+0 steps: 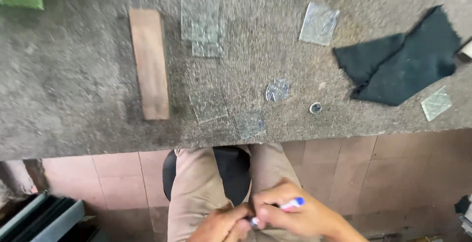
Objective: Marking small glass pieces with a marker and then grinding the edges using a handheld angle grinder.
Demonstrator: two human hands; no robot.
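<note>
Both hands are down over the lap: right hand point(295, 215) pinching a white marker point(282, 208) with a blue end, left hand point(223, 225) curled round its tip (kinda blurry), glass pieces point(206, 105) up on the grey table point(73, 75)

A: What colours lie on the rough grey carpeted bench top point(73, 75)?
B: A long brown wooden strip point(149, 64), a dark green torn cloth point(403, 65), pale clear textured glass squares point(318, 23).
A: Below?
B: Pinkish square floor tiles point(393, 173), beige trousers point(191, 193), a white marker pen with a blue end point(292, 204).
</note>
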